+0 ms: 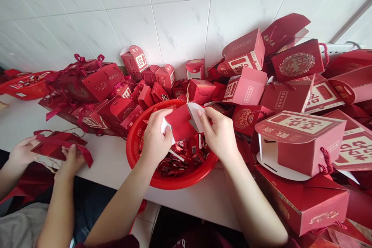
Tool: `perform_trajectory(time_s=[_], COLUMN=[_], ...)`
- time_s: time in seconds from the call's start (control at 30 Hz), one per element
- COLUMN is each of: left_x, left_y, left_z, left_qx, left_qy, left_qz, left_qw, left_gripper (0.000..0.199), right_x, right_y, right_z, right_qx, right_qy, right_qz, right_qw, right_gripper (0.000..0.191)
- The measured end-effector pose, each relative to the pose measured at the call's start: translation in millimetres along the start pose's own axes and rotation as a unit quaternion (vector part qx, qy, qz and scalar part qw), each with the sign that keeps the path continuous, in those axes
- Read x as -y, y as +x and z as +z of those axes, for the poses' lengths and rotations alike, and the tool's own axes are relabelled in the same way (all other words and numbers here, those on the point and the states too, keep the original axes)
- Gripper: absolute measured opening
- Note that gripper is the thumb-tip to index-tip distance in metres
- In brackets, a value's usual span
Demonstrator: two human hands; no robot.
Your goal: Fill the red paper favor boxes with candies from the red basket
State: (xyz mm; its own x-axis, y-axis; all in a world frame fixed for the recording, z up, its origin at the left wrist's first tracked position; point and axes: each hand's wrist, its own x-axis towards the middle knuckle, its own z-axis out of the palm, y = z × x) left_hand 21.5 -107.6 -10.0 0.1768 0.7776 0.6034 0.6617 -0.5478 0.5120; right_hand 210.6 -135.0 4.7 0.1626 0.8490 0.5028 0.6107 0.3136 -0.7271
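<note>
Between my two hands is a small red paper gift box [180,124], its white-lined end flaps open. My left hand [157,136] grips its left end, fingers curled over the flap. At the right end, my right hand [219,133] pinches the other white-lined flap between thumb and fingers. Directly under the box stands a round red plastic basket [181,183]. Inside it lie many red-wrapped candies [177,161], partly covered by my hands and the box.
Red gift boxes [302,139] are heaped at the right, with smaller ones [165,75] along the tiled wall. Ribbon-tied boxes [87,85] pile up at the left, beside another red basket [29,85]. A co-worker's hands [71,159] hold a red box with ribbon [62,143].
</note>
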Motion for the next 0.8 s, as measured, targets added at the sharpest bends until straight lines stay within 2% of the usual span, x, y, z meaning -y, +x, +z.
perform_trajectory(time_s=[0.1,0.23,0.37,0.47,0.63,0.8], left_x=[1.2,0.9,0.6,0.9,3.3,4.2], left_y=[-0.5,-1.9,-0.4,1.0,0.2,-1.1], left_z=[2.0,3.1,0.1,-2.6,-4.9,-5.0], left_qx=[0.02,0.021,0.02,-0.005,-0.037,0.0], left_qy=[0.029,0.053,0.018,0.018,-0.025,-0.136], left_qz=[-0.001,-0.03,-0.001,0.002,-0.031,-0.09], left_qw=[0.999,0.998,1.0,1.0,0.998,0.987], left_gripper=[0.039,0.032,0.026,0.015,0.023,0.024], right_x=[-0.4,3.5,2.6,-1.6,-6.4,-6.4], right_y=[1.0,0.5,0.4,1.4,4.1,4.8], right_z=[-2.9,-4.1,-7.0,-9.2,-7.0,-3.5], right_qx=[0.001,0.005,-0.01,-0.019,-0.064,-0.115], right_qy=[0.023,0.044,0.049,0.06,0.089,0.169], right_qz=[0.002,-0.002,0.006,0.017,0.024,0.028], right_qw=[1.0,0.999,0.999,0.998,0.994,0.978], right_gripper=[0.04,0.039,0.038,0.04,0.043,0.039])
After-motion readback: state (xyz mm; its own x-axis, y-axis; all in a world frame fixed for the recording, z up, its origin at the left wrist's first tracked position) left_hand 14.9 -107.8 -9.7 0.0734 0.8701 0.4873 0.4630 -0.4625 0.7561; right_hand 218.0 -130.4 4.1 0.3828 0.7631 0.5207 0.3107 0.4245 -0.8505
